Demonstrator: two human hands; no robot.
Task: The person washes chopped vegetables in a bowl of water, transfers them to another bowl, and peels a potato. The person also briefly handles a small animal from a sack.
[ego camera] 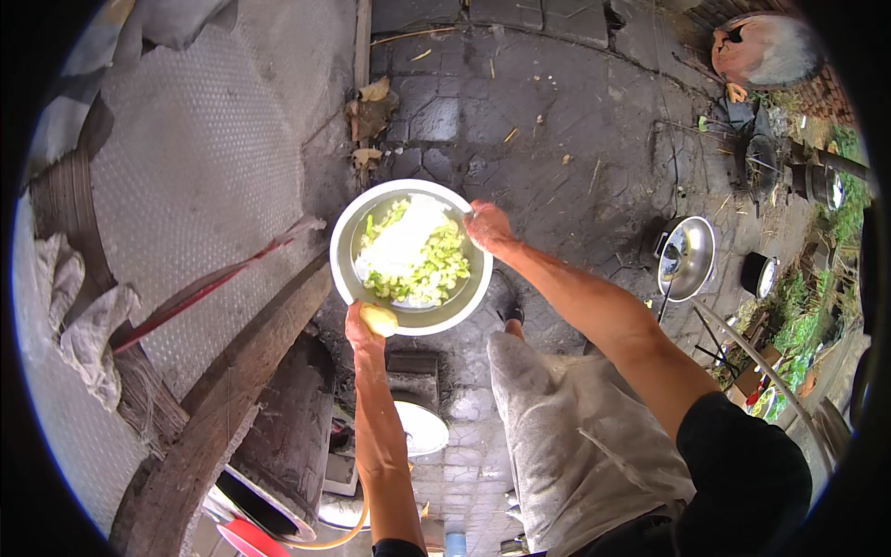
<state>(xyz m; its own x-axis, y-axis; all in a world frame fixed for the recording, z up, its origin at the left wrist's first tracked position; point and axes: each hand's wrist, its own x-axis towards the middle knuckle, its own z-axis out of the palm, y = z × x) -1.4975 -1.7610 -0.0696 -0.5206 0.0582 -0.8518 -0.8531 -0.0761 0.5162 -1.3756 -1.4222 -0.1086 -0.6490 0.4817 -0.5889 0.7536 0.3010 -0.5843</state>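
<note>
A round metal basin holds chopped green vegetable pieces and a bright white, overexposed mass. My right hand grips its rim at the upper right. At the lower left of the rim is my left hand, with a pale yellow lump, possibly a peeled potato, between the hand and the basin. The fingers of both hands are partly hidden by the rim.
A wooden beam and bubble-wrap sheeting flank the left side. On the paved ground stand a metal pan and a dark pot to the right. Below the basin are a white round lid or dish and a large cylinder.
</note>
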